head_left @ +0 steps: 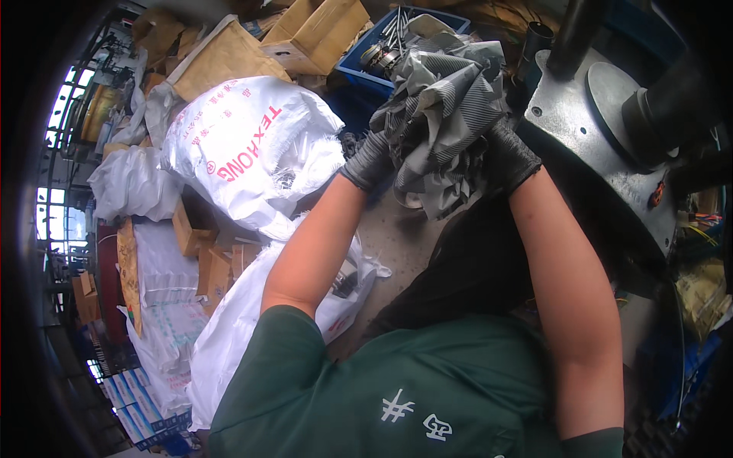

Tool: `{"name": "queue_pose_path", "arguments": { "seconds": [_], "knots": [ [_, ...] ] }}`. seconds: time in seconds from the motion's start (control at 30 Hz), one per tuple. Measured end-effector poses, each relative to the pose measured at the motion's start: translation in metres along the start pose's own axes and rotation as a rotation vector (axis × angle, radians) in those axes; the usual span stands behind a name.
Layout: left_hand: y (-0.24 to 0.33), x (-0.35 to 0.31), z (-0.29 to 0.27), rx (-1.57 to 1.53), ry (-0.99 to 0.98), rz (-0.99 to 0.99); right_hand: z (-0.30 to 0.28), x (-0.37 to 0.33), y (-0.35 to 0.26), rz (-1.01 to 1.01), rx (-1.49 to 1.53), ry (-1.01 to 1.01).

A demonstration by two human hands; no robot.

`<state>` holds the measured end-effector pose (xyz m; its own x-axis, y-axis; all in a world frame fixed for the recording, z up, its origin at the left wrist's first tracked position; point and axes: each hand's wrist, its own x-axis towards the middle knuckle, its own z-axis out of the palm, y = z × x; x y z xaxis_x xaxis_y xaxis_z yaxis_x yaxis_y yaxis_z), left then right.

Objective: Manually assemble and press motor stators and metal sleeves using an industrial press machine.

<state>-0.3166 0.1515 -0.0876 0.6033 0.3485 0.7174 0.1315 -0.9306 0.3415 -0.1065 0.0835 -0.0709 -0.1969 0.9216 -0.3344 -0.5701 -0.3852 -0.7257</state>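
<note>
Both arms reach out in front of me, and both hands wear dark knit gloves. Between them is a large crumpled bundle of grey sheet material [447, 95] with dark stripes; whether it is paper, film or cloth I cannot tell. My left hand [372, 162] grips its left side, and my right hand [511, 156] is closed on its right side. Folds hide most of the fingers of both hands. Behind the bundle stands a blue crate [353, 62], which holds metal rods [394, 32] and round metal parts.
A bulging white woven sack [244, 145] with red print lies to the left, with another white sack [237, 328] nearer me. Open cardboard boxes [321, 34] stand at the back. On the right, a machine with a thick metal plate [569, 114] stands close to my right arm.
</note>
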Motion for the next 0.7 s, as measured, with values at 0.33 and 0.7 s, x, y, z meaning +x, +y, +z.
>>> {"name": "queue_pose_path", "arguments": {
  "seconds": [0.33,0.7],
  "knots": [
    [0.006,-0.139,0.087,-0.083,-0.346,-0.981,0.018,-0.013,-0.021,-0.308,0.006,0.494],
    [0.030,-0.236,0.134,0.305,0.263,-1.351,0.009,-0.005,-0.018,-0.352,0.059,0.456]
  ]
}}
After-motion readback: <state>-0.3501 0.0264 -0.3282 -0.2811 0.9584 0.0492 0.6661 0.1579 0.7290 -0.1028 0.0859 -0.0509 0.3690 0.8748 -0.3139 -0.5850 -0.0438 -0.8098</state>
